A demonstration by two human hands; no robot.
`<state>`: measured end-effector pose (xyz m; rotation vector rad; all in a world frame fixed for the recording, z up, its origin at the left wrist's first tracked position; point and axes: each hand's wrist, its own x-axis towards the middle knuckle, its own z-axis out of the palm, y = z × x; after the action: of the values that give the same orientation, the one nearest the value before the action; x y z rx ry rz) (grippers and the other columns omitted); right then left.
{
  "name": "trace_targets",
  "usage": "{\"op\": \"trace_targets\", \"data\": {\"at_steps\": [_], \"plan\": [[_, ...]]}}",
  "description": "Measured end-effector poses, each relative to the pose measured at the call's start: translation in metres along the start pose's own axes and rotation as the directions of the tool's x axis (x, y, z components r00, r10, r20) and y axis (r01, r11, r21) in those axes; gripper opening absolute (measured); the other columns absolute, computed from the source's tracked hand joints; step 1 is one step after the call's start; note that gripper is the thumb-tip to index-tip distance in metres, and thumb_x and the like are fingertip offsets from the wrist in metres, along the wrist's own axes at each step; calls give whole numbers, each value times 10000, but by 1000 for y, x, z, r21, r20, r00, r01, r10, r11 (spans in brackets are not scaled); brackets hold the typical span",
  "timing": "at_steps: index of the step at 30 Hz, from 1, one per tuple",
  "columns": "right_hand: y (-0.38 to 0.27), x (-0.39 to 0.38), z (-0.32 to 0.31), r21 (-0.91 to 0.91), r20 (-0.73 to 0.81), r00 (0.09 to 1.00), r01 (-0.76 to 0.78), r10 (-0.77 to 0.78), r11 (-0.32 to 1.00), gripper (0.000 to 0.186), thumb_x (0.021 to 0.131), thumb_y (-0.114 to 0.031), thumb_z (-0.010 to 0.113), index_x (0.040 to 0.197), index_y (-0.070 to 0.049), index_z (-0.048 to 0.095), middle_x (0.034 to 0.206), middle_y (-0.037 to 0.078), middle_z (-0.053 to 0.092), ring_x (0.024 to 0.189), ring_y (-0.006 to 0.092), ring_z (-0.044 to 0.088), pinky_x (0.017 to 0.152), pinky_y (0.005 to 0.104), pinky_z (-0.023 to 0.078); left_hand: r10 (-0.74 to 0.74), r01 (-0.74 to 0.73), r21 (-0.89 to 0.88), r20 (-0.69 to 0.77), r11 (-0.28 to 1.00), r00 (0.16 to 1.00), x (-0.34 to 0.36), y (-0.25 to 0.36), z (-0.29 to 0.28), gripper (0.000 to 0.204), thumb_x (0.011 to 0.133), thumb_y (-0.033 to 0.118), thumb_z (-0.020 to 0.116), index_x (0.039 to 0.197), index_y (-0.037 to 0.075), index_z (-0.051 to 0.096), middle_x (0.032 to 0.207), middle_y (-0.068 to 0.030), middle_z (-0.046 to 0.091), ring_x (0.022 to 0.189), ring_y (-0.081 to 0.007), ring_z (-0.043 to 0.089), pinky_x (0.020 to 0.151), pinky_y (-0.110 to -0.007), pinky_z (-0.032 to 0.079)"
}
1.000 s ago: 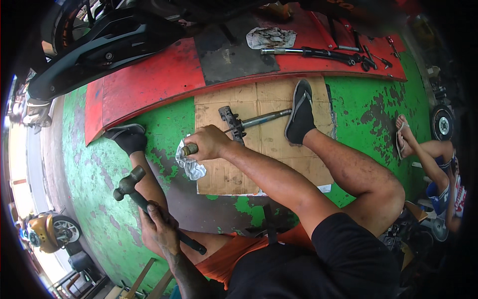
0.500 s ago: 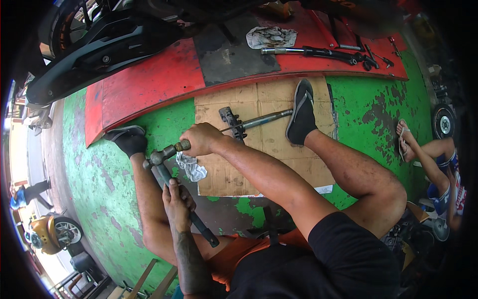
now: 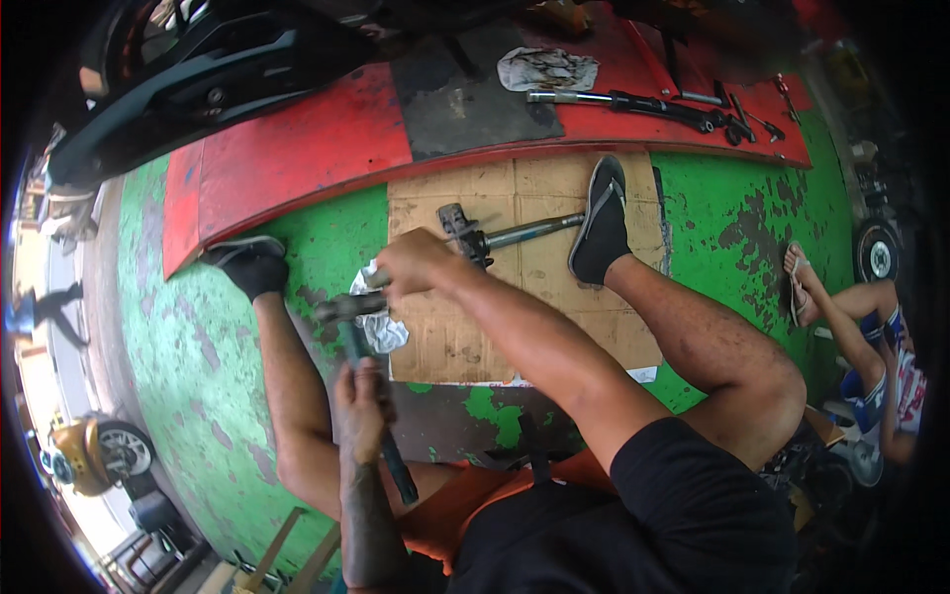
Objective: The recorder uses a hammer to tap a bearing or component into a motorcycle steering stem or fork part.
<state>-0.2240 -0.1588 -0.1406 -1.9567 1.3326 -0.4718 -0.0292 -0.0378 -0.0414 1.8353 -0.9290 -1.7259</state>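
My left hand (image 3: 362, 406) is closed round the dark handle of a hammer (image 3: 400, 470), whose metal head is blurred by motion. Just right of that head, my right hand (image 3: 416, 261) grips what looks like a screwdriver (image 3: 375, 278); its butt end pokes out toward the hammer. Its thin shaft runs to the dark clamp (image 3: 454, 220) on the left end of a metal steering stem (image 3: 534, 233). The stem lies on a cardboard sheet (image 3: 524, 337), its right end against my right foot (image 3: 601, 223). Whether hammer and screwdriver touch is unclear.
A crumpled white rag (image 3: 381, 332) lies by the cardboard's left edge. Beyond it runs a red and black platform (image 3: 297, 183), with a stained cloth (image 3: 547, 71), a shock-absorber-like rod (image 3: 633, 104) and small tools. A motorcycle (image 3: 188, 99) stands upper left. Another person's leg (image 3: 841, 317) is at right.
The hammer head has swung a little to the right. My right hand and the screwdriver have shifted slightly right and up, while the stem stays in nearly the same place.
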Motion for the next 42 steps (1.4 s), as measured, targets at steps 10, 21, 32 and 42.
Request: {"op": "trace_targets", "data": {"at_steps": [10, 21, 32, 42], "plan": [[-46, -68, 1, -43, -95, 995, -44, 40, 998, 255, 753, -339, 704, 931, -159, 685, 935, 95, 714, 814, 315, 708, 692, 454, 556, 104, -123, -221, -96, 967, 990, -24, -15, -22, 273, 1060, 398, 493, 1020, 129, 489, 620, 45, 379, 417, -59, 323, 375, -231, 273], [17, -140, 38, -263, -339, 866, -463, 369, 846, 533, 771, -255, 734, 1263, -105, 595, 1423, 27, 512, 915, 252, 713, 735, 414, 576, 74, -76, -150, -20, 986, 997, -57, -33, -5, 310, 1052, 428, 505, 1011, 121, 492, 623, 39, 375, 418, -60, 345, 376, -231, 284], [13, -155, 53, -98, -359, 887, -344, 289, 934, 305, 779, -237, 720, 1052, -124, 641, 1203, 61, 638, 816, 292, 714, 735, 447, 565, 128, -126, -117, 10, 985, 992, -61, -21, 0, 307, 1056, 418, 501, 1015, 114, 492, 623, 38, 367, 419, -58, 339, 375, -233, 279], [-40, -61, 4, 43, -314, 949, 49, -33, 998, 261, 737, -376, 718, 814, -132, 672, 812, 97, 702, 765, 333, 690, 699, 462, 542, 122, -129, -134, -61, 983, 991, -55, -22, -8, 281, 1066, 390, 486, 1027, 111, 489, 626, 42, 368, 425, -58, 326, 381, -230, 276]]}}
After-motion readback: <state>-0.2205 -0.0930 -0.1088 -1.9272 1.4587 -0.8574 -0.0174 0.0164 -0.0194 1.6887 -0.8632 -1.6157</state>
